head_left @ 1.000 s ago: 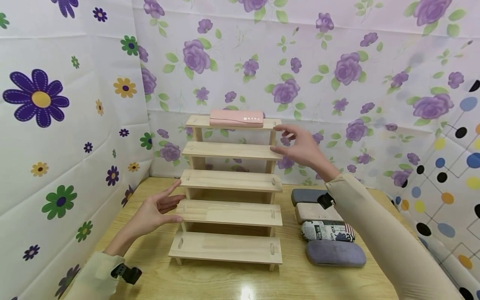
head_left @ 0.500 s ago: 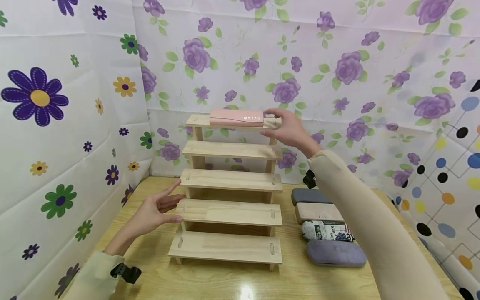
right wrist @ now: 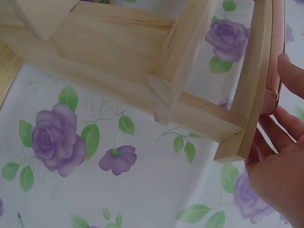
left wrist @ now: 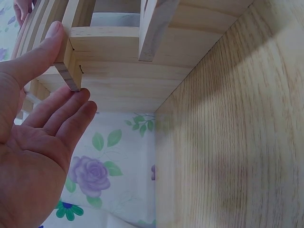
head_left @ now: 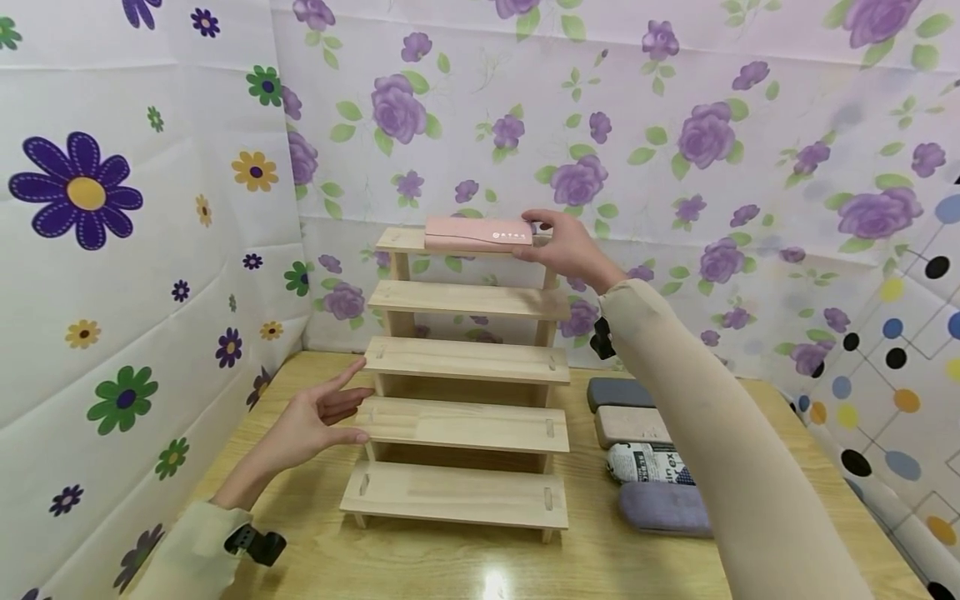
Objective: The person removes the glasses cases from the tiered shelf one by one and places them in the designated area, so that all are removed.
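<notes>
A pink glasses case (head_left: 477,234) lies on the top board of a stepped wooden shelf rack (head_left: 457,425). My right hand (head_left: 567,247) pinches the case's right end, with the thumb at the front and the fingers behind. In the right wrist view, the thumb (right wrist: 289,73) lies against the case (right wrist: 275,61), and the other fingers reach past its end beside the board. Low on the rack's left side, my left hand (head_left: 306,423) holds a board end. The left wrist view has this board end (left wrist: 70,64) between the thumb and the fingertips.
Right of the rack, several glasses cases lie in a row: dark blue-grey (head_left: 618,392), beige (head_left: 633,426), newsprint-patterned (head_left: 645,463) and purple (head_left: 663,508). My right forearm partly covers them. Floral cloth (head_left: 480,108) hangs behind the wooden table (head_left: 420,571).
My right hand has moved left and slightly up from the rack's right side to the pink glasses case and grips its end. The left hand stays at the rack.
</notes>
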`<move>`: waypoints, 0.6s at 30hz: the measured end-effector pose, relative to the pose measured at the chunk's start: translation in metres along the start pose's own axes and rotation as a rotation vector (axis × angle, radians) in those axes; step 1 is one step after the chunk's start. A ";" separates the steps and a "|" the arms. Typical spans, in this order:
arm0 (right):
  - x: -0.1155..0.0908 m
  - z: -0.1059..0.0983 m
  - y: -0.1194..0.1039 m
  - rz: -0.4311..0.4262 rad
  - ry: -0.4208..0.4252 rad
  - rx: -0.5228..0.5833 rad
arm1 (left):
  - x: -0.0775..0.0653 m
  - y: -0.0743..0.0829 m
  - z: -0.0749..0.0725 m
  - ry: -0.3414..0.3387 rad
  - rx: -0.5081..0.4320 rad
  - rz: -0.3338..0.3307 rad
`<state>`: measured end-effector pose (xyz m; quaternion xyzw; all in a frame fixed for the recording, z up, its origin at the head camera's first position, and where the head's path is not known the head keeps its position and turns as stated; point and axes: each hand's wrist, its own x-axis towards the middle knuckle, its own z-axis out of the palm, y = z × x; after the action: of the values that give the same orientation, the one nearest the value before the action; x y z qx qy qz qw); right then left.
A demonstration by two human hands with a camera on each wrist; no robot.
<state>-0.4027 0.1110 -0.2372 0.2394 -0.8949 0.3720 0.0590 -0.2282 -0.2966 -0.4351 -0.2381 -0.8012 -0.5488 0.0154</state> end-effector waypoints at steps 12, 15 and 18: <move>-0.001 -0.005 0.003 -0.008 0.033 -0.012 | 0.000 0.001 0.002 0.007 0.000 -0.012; -0.001 -0.008 0.003 0.004 0.014 0.000 | 0.000 0.001 0.001 0.007 0.002 -0.011; 0.000 -0.008 0.004 0.008 -0.015 0.027 | 0.001 0.001 0.001 0.007 0.002 -0.014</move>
<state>-0.4048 0.1188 -0.2339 0.2393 -0.8912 0.3825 0.0477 -0.2279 -0.2950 -0.4342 -0.2305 -0.8034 -0.5488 0.0147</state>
